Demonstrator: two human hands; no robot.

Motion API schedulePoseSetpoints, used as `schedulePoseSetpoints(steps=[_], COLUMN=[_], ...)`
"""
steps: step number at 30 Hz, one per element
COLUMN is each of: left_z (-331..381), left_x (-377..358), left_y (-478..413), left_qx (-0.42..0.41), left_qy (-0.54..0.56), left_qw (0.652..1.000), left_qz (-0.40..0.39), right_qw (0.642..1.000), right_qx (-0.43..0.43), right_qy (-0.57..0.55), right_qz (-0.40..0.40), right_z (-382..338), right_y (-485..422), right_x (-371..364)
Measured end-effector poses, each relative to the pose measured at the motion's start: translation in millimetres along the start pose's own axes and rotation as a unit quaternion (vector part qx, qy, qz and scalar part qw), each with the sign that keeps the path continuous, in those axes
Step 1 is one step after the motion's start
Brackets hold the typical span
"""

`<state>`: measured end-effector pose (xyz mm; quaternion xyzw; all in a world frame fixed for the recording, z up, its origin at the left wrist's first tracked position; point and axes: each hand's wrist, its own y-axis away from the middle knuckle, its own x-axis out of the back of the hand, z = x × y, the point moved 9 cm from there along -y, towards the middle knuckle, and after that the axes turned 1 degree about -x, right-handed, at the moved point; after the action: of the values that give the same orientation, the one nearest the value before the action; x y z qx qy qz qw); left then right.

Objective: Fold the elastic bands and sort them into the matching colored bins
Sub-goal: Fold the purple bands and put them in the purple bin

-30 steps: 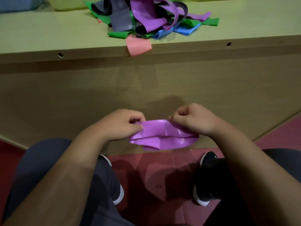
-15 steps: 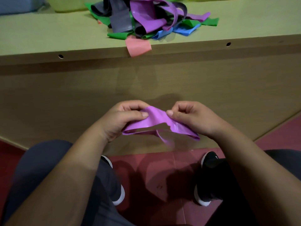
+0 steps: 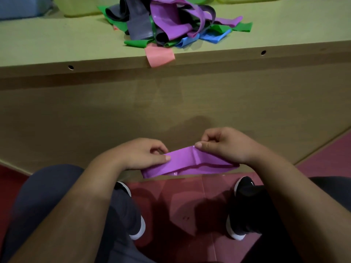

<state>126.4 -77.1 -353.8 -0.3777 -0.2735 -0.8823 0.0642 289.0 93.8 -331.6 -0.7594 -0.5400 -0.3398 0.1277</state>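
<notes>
Head view: the left hand pinches the left end of a glossy purple band, thumb on top. The band is a flat, smooth strip with a crease in the middle, held in the air before the matte wooden front of the table. The right hand pinches its upper edge at the crease. Farther up, a pink band hangs over the table edge.

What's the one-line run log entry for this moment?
stage: folding | left hand: pinches flat purple elastic band | right hand: pinches band | mixed-colour band pile: on tabletop
</notes>
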Motion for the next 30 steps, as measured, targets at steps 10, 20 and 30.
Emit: schedulePoseSetpoints(steps=[10, 20, 30], left_z=[43.8, 53.8, 53.2], left_x=[-1.9, -2.1, 6.5], left_y=[-10.0, -13.2, -12.4], left_qx=[-0.108, -0.115, -0.118], left_qy=[0.247, 0.298, 0.227], left_qw=[0.956, 0.938, 0.949], left_qz=[0.115, 0.130, 0.186], right_qw=[0.969, 0.972, 0.990], right_qx=[0.019, 0.002, -0.012], right_qy=[-0.245, -0.222, -0.113], right_qz=[0.002, 0.075, 0.088], right_z=[-14.7, -8.6, -7.3], right_y=[-3.1, -6.4, -9.0], right_x=[-16.2, -12.2, -13.7])
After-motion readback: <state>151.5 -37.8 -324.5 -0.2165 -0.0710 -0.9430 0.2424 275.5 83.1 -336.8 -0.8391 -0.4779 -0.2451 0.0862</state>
